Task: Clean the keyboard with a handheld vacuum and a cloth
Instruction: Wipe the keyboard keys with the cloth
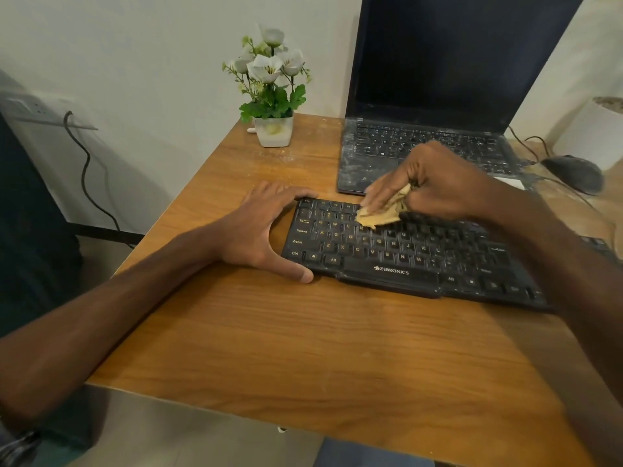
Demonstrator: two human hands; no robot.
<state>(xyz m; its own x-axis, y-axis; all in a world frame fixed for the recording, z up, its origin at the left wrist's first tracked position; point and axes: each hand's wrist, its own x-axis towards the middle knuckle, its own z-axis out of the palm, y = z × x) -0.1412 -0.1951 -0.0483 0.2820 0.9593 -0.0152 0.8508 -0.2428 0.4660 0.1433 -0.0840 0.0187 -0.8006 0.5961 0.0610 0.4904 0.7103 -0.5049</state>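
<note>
A black keyboard (397, 254) lies on the wooden table (303, 348), its right end hidden under my right forearm. My right hand (428, 180) holds a crumpled yellow cloth (384, 212) and presses it on the upper key rows near the left of the keyboard. My left hand (266, 227) spans the keyboard's left end, fingers at the far corner and thumb at the near corner. No handheld vacuum is in view.
A dusty open laptop (421, 143) with a dark screen stands just behind the keyboard. A white pot of white flowers (273, 129) sits at the table's back left. A black mouse (573, 173) and its cable lie at the right. A black cable (84, 170) hangs left.
</note>
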